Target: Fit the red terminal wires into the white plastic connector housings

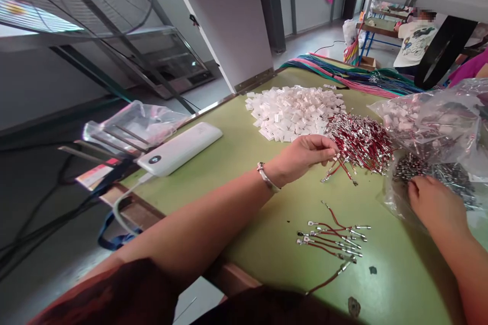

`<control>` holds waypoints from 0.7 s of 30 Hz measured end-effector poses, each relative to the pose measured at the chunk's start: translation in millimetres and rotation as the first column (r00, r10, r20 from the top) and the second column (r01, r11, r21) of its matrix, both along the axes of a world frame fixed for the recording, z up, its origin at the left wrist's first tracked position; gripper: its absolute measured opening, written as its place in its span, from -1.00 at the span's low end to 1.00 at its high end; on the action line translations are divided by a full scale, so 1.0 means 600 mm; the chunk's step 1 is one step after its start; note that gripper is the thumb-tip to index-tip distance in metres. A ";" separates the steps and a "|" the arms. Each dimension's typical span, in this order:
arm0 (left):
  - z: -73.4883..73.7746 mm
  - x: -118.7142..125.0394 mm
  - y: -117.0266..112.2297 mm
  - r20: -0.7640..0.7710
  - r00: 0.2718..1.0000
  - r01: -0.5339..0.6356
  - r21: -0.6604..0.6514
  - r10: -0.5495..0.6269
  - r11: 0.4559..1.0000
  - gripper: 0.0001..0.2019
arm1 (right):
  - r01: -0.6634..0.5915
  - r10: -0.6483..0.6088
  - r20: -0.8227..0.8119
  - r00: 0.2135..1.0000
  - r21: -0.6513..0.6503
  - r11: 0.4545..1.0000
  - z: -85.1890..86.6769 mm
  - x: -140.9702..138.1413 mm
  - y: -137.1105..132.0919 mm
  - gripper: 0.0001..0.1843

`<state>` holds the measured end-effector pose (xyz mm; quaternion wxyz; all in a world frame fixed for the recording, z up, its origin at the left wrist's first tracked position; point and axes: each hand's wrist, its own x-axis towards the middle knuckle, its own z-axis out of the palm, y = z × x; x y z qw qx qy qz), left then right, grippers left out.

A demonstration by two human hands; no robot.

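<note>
My left hand (305, 156) reaches across the green table (251, 172) and pinches a few short red wires (341, 168) at the edge of a heap of red wires with metal terminals (360, 141). My right hand (432, 203) rests with curled fingers in an open clear plastic bag of small dark parts (438, 172); what it holds is hidden. A small row of finished red wires (333, 239) lies on the table near me, between my arms. A silver bracelet (267, 177) is on my left wrist.
A pile of white plastic connectors (293, 111) lies behind the red wires. A white power bank (179, 148) and a clear bag (133, 124) sit at the table's left edge. Coloured cable bundles (343, 73) lie at the far end. Another person (414, 40) sits far back.
</note>
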<state>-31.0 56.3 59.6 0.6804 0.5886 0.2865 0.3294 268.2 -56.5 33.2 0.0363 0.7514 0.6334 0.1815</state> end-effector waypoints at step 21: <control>-0.049 0.058 -0.071 -0.389 0.909 0.292 0.343 -0.148 0.893 -0.74 | -0.060 0.053 -0.986 0.160 0.044 0.997 -0.005 -0.153 -0.034 -0.73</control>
